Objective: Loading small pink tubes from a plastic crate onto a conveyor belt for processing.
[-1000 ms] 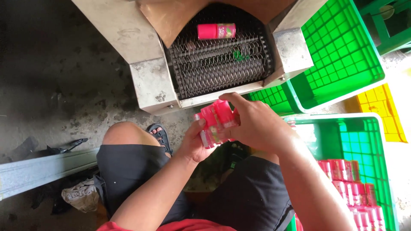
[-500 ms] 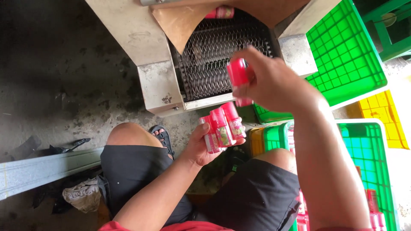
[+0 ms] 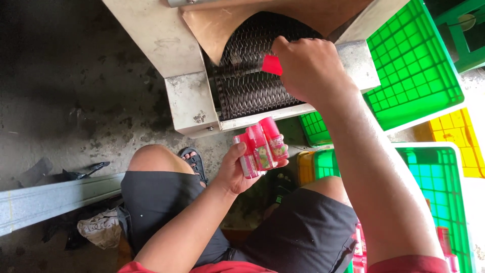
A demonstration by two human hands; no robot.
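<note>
A metal machine [image 3: 166, 60] with a wire mesh belt [image 3: 252, 76] stands at the far side, with green crates [image 3: 419, 60] to its right and a yellow crate [image 3: 467, 146] beyond them. The right hand [image 3: 308, 65] reaches over the belt, fingers clenched around one red bottle [image 3: 272, 64] whose end shows just left of the knuckles. Nearer, above the knees, the left hand [image 3: 237, 169] grasps a bunch of pink bottles [image 3: 260, 146], fingers curled under them and thumb against the leftmost one.

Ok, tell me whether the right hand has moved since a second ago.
Yes. The right hand, gripping a red bottle, went from the left hand's bottles up over the machine's mesh belt.
</note>
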